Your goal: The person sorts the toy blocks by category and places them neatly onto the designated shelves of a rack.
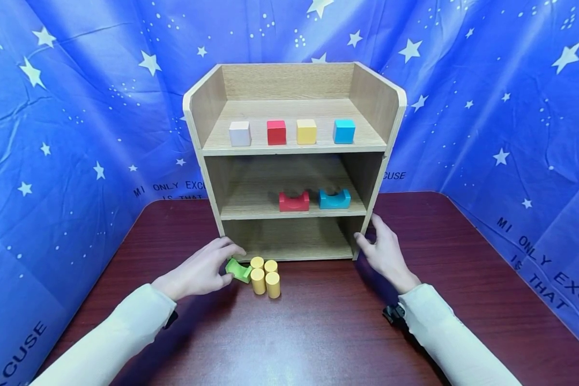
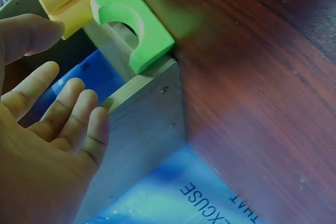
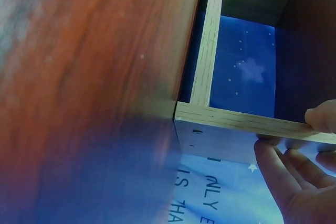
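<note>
Head view: the left hand (image 1: 200,269) is spread near a bright green block (image 1: 239,271) on the table (image 1: 318,327), beside yellow cylinders (image 1: 258,282); the right hand (image 1: 386,257) is at the shelf (image 1: 289,82). Left wrist: thumb and fingers stand apart; the block is smooth, with a rounded hollow. Right wrist: thumb and fingers pinch the shelf's side.

Curtained booth (image 1: 96,107), starry blue drapes (image 1: 502,96) around a tabletop (image 1: 318,332)

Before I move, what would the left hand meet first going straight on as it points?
Probably the green notched block, with the yellow cylinders just beyond it; depth is hard to judge.
</note>
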The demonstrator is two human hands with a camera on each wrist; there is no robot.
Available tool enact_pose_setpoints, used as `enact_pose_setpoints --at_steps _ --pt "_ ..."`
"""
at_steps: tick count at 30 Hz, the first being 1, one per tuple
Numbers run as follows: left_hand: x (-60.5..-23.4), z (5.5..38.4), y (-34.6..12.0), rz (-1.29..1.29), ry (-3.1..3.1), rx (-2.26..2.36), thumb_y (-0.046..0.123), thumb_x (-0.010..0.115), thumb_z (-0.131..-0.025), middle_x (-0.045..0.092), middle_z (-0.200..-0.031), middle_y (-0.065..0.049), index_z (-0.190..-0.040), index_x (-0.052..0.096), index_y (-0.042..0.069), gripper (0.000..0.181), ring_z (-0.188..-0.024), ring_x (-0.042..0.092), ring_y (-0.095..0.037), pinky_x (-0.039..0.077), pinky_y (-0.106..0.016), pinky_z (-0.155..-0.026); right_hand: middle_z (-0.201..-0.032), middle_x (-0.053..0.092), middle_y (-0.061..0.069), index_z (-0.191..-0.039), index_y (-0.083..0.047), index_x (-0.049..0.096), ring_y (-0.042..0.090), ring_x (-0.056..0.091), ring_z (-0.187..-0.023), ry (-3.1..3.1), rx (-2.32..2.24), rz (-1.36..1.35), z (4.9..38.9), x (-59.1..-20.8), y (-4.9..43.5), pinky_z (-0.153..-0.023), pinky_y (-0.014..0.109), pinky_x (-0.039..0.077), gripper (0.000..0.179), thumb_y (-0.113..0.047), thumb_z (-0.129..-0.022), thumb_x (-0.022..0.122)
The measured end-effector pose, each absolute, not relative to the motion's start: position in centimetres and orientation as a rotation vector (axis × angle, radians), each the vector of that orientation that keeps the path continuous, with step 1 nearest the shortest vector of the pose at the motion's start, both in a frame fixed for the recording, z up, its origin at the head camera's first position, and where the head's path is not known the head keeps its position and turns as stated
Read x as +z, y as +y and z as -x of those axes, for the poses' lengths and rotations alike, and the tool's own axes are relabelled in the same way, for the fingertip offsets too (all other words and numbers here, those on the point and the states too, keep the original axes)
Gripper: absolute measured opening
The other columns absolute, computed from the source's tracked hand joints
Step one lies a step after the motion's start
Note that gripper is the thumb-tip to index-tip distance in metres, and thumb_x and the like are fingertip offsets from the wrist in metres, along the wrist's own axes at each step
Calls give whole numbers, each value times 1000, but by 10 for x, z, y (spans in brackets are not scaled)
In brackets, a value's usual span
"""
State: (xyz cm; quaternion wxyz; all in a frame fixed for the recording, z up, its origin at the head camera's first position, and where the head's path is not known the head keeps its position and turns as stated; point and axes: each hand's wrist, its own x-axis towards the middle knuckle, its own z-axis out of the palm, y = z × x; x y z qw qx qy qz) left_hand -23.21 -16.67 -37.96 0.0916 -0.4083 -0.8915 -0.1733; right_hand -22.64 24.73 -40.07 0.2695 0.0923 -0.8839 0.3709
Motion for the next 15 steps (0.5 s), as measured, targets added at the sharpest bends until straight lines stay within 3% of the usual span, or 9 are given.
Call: enact_pose_setpoints --at_steps 15 --pt "-399 234 -165 1256 -2602 -348 8 74 -67 59 -102 0 -112 65 14 46 -94 55 -17 47 -39 -81 -108 63 19 -126 -5 51 35 59 -103 -2371 983 -258 226 -402 247 -87 51 45 45 -10 -84 68"
